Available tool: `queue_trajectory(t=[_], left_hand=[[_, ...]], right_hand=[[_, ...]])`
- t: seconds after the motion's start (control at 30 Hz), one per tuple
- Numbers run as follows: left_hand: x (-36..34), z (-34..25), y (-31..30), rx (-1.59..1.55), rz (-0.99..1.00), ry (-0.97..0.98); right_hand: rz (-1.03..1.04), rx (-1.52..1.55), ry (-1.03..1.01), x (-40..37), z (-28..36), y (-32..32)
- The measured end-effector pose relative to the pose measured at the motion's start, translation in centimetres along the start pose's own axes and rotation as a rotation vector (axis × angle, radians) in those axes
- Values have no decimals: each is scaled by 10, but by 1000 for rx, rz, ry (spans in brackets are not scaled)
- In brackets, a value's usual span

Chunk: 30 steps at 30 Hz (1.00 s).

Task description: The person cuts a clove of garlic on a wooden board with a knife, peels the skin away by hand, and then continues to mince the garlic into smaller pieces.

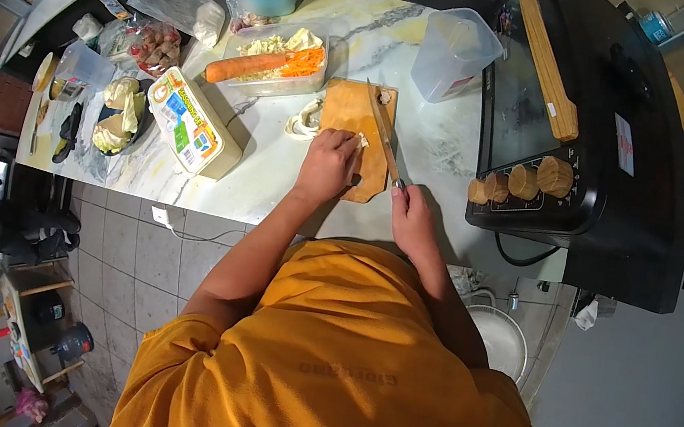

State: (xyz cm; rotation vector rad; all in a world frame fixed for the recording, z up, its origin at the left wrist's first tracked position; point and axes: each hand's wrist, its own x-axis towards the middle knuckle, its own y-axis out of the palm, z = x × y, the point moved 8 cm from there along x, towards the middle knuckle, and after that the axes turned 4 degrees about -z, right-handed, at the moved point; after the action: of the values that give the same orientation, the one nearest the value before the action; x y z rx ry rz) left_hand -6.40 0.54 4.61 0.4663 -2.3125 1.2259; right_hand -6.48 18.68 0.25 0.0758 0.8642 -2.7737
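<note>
Veg [362,140], prob. soft/slippery, was pinned from above by L hand [327,165]; knife [384,131], at 3 o'clock, gripped by R hand [413,218].

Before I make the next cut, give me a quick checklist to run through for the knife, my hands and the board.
1. Right hand wrapped around the knife handle: ok.
2. Left hand holding down the pale piece on the cutting board: ok.
3. Left fingertips tucked away from the blade: cannot tell, too small to see.
4. Cutting board lying fully on the counter: ok, though its near end sits close to the edge.
5. Pale peelings kept off the board, beside its left edge: ok.
</note>
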Motion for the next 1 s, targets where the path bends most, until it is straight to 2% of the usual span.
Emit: queue_trajectory(t=[0.07, 0.13, 0.27, 0.33, 0.47, 0.53, 0.67, 0.73, 1.0], left_hand=[[0, -1, -2, -4, -23, 1], [-1, 8, 2, -3, -22, -33], [1, 10, 6, -8, -37, -32], [3, 10, 5, -52, -31, -57], [4, 10, 5, -90, -36, -93], [3, 12, -1, -143, -60, -199], [0, 19, 3, -128, -63, -198], [1, 13, 2, -88, -62, -94], [2, 2, 0, -18, -96, 37]], right_hand=[[-2, 50, 0, 0, -1, 3], [94, 369, 150, -4, -1, 13], [154, 356, 237, -3, -7, 19], [63, 133, 38, 2, 1, 10], [80, 95, 42, 4, -3, 11], [10, 21, 3, 4, -3, 8], [-5, 0, 4, -2, 7, 3], [35, 6, 26, -2, 8, 5], [26, -41, 1, -4, 13, 3]])
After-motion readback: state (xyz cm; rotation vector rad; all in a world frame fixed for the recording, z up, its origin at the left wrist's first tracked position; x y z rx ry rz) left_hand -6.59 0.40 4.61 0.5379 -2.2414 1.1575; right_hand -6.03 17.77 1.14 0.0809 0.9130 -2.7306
